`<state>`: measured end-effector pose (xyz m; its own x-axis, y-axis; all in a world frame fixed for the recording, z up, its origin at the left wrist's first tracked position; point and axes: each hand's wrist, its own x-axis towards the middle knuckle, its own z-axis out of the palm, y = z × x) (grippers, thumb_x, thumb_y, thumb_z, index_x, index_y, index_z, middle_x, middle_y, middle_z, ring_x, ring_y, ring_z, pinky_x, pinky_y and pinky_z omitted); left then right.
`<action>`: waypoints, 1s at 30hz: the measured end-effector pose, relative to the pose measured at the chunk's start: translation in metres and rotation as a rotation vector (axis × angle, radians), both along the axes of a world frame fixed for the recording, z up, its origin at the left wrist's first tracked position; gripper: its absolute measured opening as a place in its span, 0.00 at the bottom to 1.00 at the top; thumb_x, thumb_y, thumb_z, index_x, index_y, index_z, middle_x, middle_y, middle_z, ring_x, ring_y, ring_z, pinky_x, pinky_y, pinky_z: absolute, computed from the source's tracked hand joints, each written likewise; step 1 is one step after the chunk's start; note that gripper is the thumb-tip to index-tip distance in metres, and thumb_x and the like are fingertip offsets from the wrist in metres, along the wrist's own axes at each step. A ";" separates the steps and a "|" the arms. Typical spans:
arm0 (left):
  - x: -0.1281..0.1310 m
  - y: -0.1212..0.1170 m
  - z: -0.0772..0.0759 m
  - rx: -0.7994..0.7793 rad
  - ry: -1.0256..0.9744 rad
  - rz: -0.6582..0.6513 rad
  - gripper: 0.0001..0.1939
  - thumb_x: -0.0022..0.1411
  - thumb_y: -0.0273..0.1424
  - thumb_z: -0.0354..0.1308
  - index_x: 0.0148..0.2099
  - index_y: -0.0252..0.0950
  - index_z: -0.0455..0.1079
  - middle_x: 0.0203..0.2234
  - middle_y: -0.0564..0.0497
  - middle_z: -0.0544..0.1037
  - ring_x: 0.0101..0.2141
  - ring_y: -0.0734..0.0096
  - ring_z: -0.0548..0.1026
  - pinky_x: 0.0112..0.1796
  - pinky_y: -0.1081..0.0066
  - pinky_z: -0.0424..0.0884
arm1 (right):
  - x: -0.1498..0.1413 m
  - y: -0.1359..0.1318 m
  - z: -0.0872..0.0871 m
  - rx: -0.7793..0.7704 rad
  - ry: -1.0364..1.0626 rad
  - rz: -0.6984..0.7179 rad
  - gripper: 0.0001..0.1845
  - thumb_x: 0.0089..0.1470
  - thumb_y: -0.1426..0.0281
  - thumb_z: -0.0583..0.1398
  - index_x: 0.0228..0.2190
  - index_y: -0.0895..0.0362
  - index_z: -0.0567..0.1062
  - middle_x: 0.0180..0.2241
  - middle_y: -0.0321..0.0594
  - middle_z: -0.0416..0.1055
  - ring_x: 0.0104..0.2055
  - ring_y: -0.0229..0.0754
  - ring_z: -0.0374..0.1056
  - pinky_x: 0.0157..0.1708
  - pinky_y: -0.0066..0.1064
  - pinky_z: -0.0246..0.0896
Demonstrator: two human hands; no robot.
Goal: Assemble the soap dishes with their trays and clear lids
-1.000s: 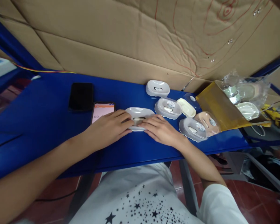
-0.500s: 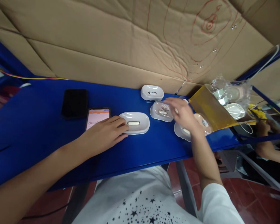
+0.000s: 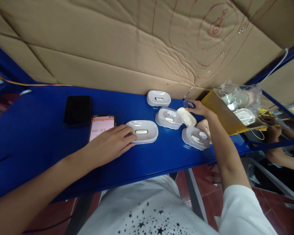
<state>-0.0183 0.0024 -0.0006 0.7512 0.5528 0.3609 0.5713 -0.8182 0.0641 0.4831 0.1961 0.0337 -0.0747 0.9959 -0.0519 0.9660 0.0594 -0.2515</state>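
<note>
A white oval soap dish (image 3: 150, 129) with a pale bar-shaped insert in its middle lies on the blue table. My left hand (image 3: 115, 138) grips its left rim, thumb in front and fingers over the edge. Farther right, my right hand (image 3: 201, 108) is at a small clear round piece (image 3: 185, 104) with a label, thumb and forefinger around its right side. Just below these fingers lies a cream oval piece (image 3: 188, 117). Two soap dishes with clear covers and round labels, one covered dish (image 3: 168, 117) and another covered dish (image 3: 196, 138), sit between my hands and near my right forearm.
Another white dish (image 3: 159, 98) stands at the back by the cardboard wall (image 3: 100, 39). A yellow-brown box (image 3: 222, 112) holds plastic-wrapped pieces. A phone (image 3: 103, 124) showing a timer and a black flat object (image 3: 77, 110) lie left. Another person's arm (image 3: 283, 155) shows far right.
My right hand has moved right and back from above the covered dishes to the clear round piece, uncovering the cream oval piece. My left hand stays on the white dish.
</note>
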 end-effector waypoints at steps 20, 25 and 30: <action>0.003 -0.012 0.009 -0.047 -0.137 -0.045 0.22 0.76 0.37 0.65 0.68 0.40 0.73 0.61 0.40 0.79 0.56 0.49 0.80 0.58 0.51 0.79 | -0.023 -0.035 0.064 0.284 0.145 -0.087 0.42 0.55 0.52 0.73 0.64 0.51 0.68 0.64 0.52 0.77 0.58 0.62 0.80 0.63 0.59 0.74; 0.006 -0.011 0.010 -0.026 -0.182 -0.007 0.34 0.73 0.37 0.69 0.75 0.41 0.64 0.72 0.34 0.67 0.67 0.40 0.73 0.64 0.45 0.76 | -0.120 -0.127 0.072 0.282 0.348 0.499 0.39 0.59 0.52 0.72 0.66 0.48 0.68 0.66 0.46 0.74 0.66 0.62 0.74 0.62 0.56 0.76; 0.000 -0.008 0.007 0.092 -0.164 -0.015 0.29 0.73 0.36 0.69 0.71 0.45 0.67 0.67 0.36 0.70 0.64 0.43 0.74 0.61 0.47 0.78 | -0.187 -0.176 0.042 0.156 0.294 0.769 0.39 0.62 0.63 0.72 0.69 0.51 0.66 0.72 0.51 0.67 0.71 0.62 0.70 0.69 0.57 0.70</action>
